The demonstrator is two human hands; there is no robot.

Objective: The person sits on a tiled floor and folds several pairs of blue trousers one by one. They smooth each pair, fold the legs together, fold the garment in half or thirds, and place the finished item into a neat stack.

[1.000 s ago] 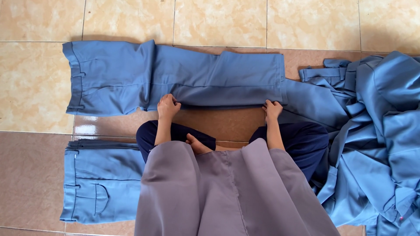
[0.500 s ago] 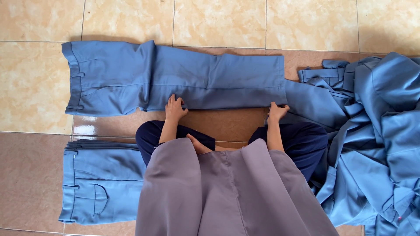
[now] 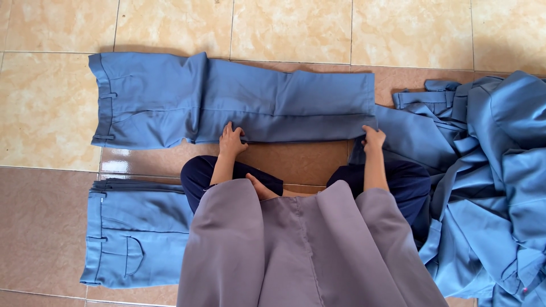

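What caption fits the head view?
Seated on a tiled floor, left hand and right hand press blue trousers flat, between a folded stack and a pile.

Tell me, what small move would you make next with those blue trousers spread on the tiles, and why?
Probably lift the hem end with the right hand and carry it toward the waistband. The blue trousers lie flat, legs stacked, full length on the tiled floor; the left hand pins their near edge midway, and the folded stack nearby is far shorter.
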